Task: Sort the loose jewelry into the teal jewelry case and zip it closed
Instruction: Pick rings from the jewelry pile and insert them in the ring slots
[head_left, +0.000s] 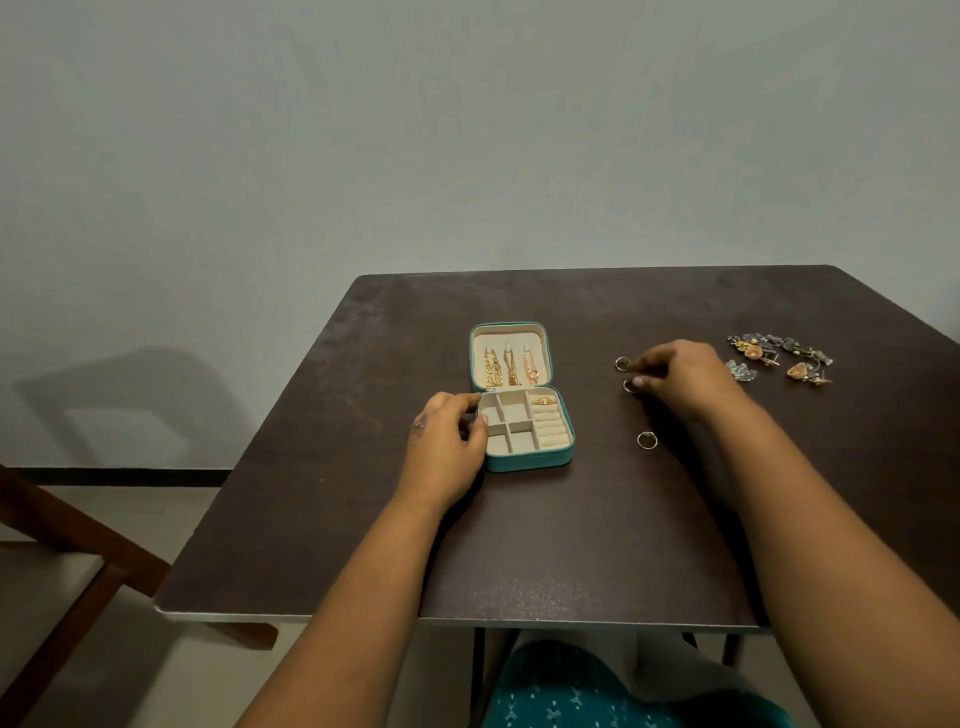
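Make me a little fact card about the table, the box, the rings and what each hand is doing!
table: dark brown wooden table
box: teal square zip jewelry case, lying open, cream lining
lid: three gold chains hanging inside
ring rolls: one gold ring already tucked in
loose rings: three thin metal rings on the table, right of the case
earrings: pile of grey and orange earrings at the far right
left hand: holds the case's left edge
right hand: fingertips at the two farther rings; grip unclear
zip: not closed yet

Rings (647, 440) right of case (530, 460)
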